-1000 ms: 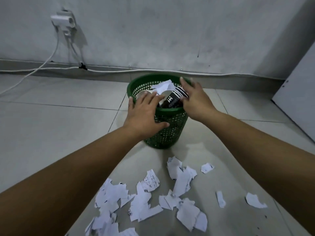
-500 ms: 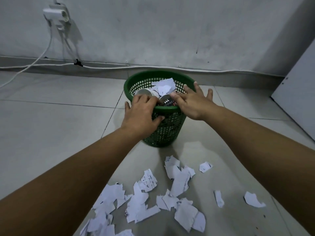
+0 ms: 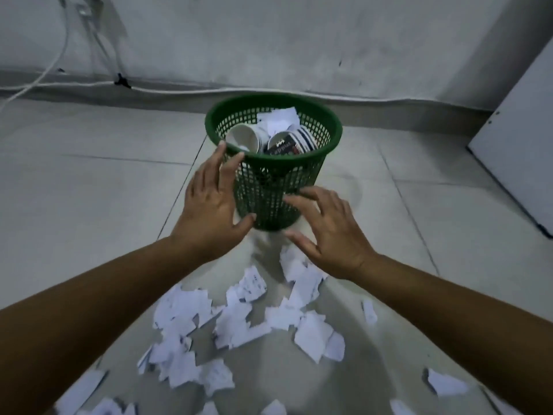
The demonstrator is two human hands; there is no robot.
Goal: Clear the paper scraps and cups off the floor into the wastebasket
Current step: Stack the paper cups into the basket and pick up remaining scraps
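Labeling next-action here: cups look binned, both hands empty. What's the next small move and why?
Probably lower the right hand onto the torn paper scraps just beneath it and gather a handful. Both cups already lie inside the green wastebasket, both hands are open and empty, the left hand is beside the basket wall, and scraps cover the floor tiles.

Blurred, unreadable print on cup [image 3: 284, 146]
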